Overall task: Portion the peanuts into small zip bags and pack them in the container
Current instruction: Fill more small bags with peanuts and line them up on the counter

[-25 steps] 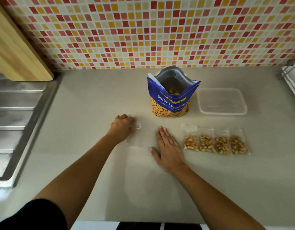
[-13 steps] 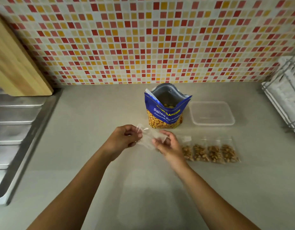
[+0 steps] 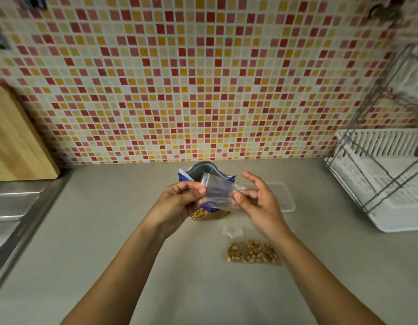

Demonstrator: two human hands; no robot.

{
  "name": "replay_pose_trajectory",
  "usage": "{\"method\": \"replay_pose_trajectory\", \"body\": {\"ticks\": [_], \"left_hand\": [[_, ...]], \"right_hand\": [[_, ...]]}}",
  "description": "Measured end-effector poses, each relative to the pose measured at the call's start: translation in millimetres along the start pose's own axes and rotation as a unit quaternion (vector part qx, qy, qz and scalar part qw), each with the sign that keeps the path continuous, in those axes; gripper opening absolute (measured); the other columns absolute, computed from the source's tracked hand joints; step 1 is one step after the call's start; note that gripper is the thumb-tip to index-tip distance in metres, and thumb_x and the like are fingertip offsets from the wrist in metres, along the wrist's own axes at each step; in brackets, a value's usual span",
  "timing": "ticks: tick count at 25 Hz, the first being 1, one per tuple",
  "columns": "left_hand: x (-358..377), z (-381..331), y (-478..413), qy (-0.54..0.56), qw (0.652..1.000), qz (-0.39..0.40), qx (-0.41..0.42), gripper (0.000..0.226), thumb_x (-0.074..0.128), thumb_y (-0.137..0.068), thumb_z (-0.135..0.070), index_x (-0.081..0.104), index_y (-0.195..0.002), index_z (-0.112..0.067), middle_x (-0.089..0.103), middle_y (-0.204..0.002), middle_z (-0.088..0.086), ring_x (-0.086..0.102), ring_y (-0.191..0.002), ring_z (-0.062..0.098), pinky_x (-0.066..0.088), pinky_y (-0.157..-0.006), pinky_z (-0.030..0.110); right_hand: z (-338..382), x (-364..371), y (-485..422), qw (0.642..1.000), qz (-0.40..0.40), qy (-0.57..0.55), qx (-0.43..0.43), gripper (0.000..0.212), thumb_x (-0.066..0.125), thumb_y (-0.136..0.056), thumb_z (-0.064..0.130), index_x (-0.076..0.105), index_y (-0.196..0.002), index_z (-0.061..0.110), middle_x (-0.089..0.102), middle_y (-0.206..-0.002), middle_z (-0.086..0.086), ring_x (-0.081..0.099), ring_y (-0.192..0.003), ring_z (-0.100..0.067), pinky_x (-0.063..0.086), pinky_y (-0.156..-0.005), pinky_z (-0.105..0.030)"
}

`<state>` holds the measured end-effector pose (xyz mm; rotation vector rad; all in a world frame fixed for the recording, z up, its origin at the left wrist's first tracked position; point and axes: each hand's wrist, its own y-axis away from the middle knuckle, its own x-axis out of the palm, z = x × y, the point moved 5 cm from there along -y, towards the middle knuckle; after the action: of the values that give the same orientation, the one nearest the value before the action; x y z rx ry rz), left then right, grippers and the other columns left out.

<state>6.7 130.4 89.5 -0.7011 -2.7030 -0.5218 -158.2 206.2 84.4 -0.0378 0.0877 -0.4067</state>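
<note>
The empty zip bag (image 3: 218,195), which lay flat on the surface (image 3: 109,242) a second ago, is now lifted clear and held in front of the open peanut bag (image 3: 203,214). The left grip (image 3: 180,202) pinches its left edge. The right grip (image 3: 257,202), earlier resting flat and open beside it, now pinches the right edge with thumb and a finger, the other fingers spread. They seem to be pulling its mouth apart, so filling of another portion is likely next. The filled bags (image 3: 252,252) lie in their row on the near right. The container (image 3: 286,200), further right, holds nothing yet.
</note>
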Motion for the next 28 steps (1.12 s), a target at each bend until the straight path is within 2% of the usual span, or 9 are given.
{"method": "replay_pose_trajectory", "body": {"ticks": [3, 6, 12, 14, 17, 19, 22, 25, 28], "left_hand": [[11.8, 6.7, -1.5, 0.134, 0.991, -0.003, -0.026, 0.005, 0.061, -0.076, -0.011, 0.066, -0.078, -0.010, 0.067, -0.068, 0.003, 0.060, -0.059, 0.009, 0.051, -0.053, 0.015], [23.6, 10.4, -0.7, 0.238, 0.971, 0.000, -0.039, 0.016, 0.062, -0.072, -0.020, 0.067, -0.084, -0.010, 0.067, -0.069, 0.001, 0.058, -0.053, 0.005, 0.047, -0.045, 0.012], [28.0, 7.0, -1.8, 0.266, 0.963, 0.003, -0.042, 0.016, 0.058, -0.077, -0.018, 0.064, -0.088, -0.008, 0.062, -0.070, 0.003, 0.055, -0.049, 0.006, 0.047, -0.043, 0.013], [21.7, -1.2, -1.4, 0.208, 0.978, -0.012, -0.022, 0.014, 0.053, -0.086, -0.010, 0.066, -0.084, -0.008, 0.065, -0.069, 0.005, 0.059, -0.055, 0.008, 0.050, -0.047, 0.014], [8.2, -19.6, 1.4, -0.055, 0.995, -0.065, 0.050, 0.015, 0.052, -0.090, -0.002, 0.065, -0.085, -0.009, 0.065, -0.076, 0.007, 0.058, -0.069, 0.014, 0.051, -0.060, 0.020], [6.0, -29.3, 4.1, -0.183, 0.975, -0.091, 0.085, 0.011, 0.056, -0.089, -0.004, 0.064, -0.087, -0.010, 0.063, -0.077, 0.007, 0.059, -0.069, 0.012, 0.052, -0.058, 0.017], [10.0, -38.3, 5.8, -0.256, 0.956, -0.098, 0.109, 0.009, 0.058, -0.090, -0.010, 0.066, -0.087, -0.013, 0.065, -0.073, 0.002, 0.061, -0.059, 0.001, 0.048, -0.052, 0.011], [6.3, -46.5, 1.9, -0.346, 0.916, -0.144, 0.141, 0.009, 0.059, -0.089, -0.015, 0.067, -0.085, -0.014, 0.067, -0.077, 0.001, 0.062, -0.069, 0.007, 0.048, -0.056, 0.016], [2.6, -48.9, -3.3, -0.418, 0.879, -0.174, 0.151, 0.009, 0.058, -0.090, -0.015, 0.066, -0.086, -0.016, 0.065, -0.075, -0.006, 0.060, -0.071, 0.007, 0.045, -0.056, 0.017]], "right_hand": [[6.9, -1.1, -2.2, 1.000, 0.006, -0.001, -0.008, 0.055, 0.059, -0.088, 0.006, 0.037, -0.133, 0.028, 0.073, -0.080, 0.010, 0.068, -0.080, 0.001, 0.051, -0.067, -0.013], [11.7, -0.2, -6.9, 1.000, 0.004, -0.005, -0.017, 0.054, 0.058, -0.089, 0.006, 0.036, -0.134, 0.027, 0.073, -0.089, 0.002, 0.070, -0.082, -0.005, 0.053, -0.071, -0.017], [13.7, -1.7, -19.3, 1.000, 0.005, 0.002, -0.015, 0.047, 0.057, -0.090, 0.007, 0.038, -0.127, 0.027, 0.071, -0.089, 0.004, 0.069, -0.083, -0.004, 0.052, -0.083, -0.023], [16.1, -4.1, -21.3, 1.000, 0.011, -0.010, -0.005, 0.042, 0.058, -0.090, 0.010, 0.040, -0.122, 0.032, 0.069, -0.091, 0.003, 0.067, -0.089, -0.006, 0.050, -0.084, -0.022], [18.4, -9.5, -23.9, 0.999, 0.022, -0.023, 0.007, 0.039, 0.063, -0.086, 0.017, 0.045, -0.117, 0.034, 0.065, -0.092, 0.003, 0.064, -0.091, -0.006, 0.049, -0.084, -0.023], [21.3, -10.4, -24.0, 0.999, 0.030, -0.021, -0.004, 0.042, 0.069, -0.081, 0.016, 0.047, -0.113, 0.033, 0.064, -0.088, 0.004, 0.065, -0.085, -0.004, 0.050, -0.079, -0.020], [20.2, -9.3, -25.4, 1.000, 0.023, 0.011, -0.008, 0.047, 0.074, -0.075, 0.016, 0.049, -0.113, 0.030, 0.069, -0.078, 0.002, 0.067, -0.078, -0.009, 0.052, -0.078, -0.023], [20.6, -8.2, -30.3, 1.000, 0.013, 0.026, -0.009, 0.047, 0.072, -0.078, 0.019, 0.050, -0.118, 0.028, 0.073, -0.078, -0.001, 0.069, -0.083, -0.017, 0.054, -0.082, -0.030], [22.4, -6.6, -32.6, 0.999, 0.022, 0.045, -0.005, 0.047, 0.068, -0.082, 0.022, 0.047, -0.124, 0.028, 0.074, -0.084, 0.001, 0.068, -0.088, -0.014, 0.049, -0.079, -0.021]]}}
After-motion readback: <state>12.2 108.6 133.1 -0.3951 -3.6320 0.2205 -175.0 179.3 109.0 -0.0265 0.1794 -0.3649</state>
